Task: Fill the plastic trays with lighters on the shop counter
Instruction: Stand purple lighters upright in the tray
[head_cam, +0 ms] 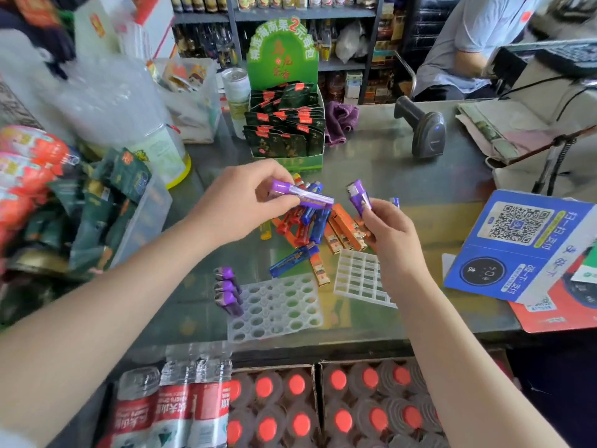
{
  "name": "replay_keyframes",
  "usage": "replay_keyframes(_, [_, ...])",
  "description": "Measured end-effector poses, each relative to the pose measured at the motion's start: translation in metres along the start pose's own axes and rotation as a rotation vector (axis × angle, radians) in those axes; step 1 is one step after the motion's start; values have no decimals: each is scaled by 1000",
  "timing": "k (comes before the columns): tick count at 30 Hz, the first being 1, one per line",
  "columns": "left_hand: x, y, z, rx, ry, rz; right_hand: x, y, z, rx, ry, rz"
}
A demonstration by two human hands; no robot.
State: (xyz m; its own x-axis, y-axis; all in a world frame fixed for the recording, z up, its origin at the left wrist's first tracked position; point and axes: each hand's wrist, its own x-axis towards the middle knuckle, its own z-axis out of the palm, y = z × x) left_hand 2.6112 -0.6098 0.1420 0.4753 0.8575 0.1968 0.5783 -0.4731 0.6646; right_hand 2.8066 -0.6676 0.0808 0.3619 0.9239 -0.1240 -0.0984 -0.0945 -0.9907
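Observation:
My left hand (pixel 239 202) holds a purple lighter (pixel 300 194) sideways above the pile of loose lighters (pixel 318 224), which are red, blue and orange. A second purple lighter (pixel 360 194) stands upright in my right hand (pixel 392 231). A clear plastic tray with round holes (pixel 277 308) lies near the counter's front edge; three purple lighters (pixel 229 291) stand in its left column. A white tray with square cells (pixel 360 276) lies to its right, partly behind my right wrist.
A green display box of sachets (pixel 286 124) stands behind the pile. A barcode scanner (pixel 424 129) rests at the back right, a blue QR payment sign (pixel 520 247) at the right. Snack bags (pixel 80 202) crowd the left. Bottled drinks (pixel 300 405) sit below the counter. A seated person's sleeve (pixel 468 37) shows at the back.

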Motion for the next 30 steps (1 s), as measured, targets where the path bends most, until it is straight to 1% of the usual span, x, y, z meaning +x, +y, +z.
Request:
replay_keyframes(4, [-77, -4, -23, -180, 80, -71, -37, 6, 30, 24, -192, -99])
replay_keyframes(6, [-112, -12, -29, -181, 130, -103, -53, 16, 43, 19, -280, -118])
replay_keyframes(8, [-139, -20, -29, -114, 163, -109, -67, 26, 53, -22, -332, -120])
replay_keyframes(11, [-161, -31, -20, -39, 187, -117, -80, 40, 61, -89, -329, -135])
replay_keyframes(15, [-167, -45, -2, 209, 87, -52, -89, 54, 64, -113, -285, -71])
replay_keyframes(17, [-166, -46, 5, 290, 38, -64, -93, 57, 66, -154, -272, -68])
replay_keyframes(19, [-163, -43, 8, 331, 30, -68, -96, 59, 69, -184, -263, -69])
replay_keyframes(25, [-157, -41, 7, 345, 23, -67, -101, 65, 73, -228, -237, -77])
replay_keyframes(30, [-160, -42, 9, 232, 70, -119, -100, 66, 73, -207, -262, -53])
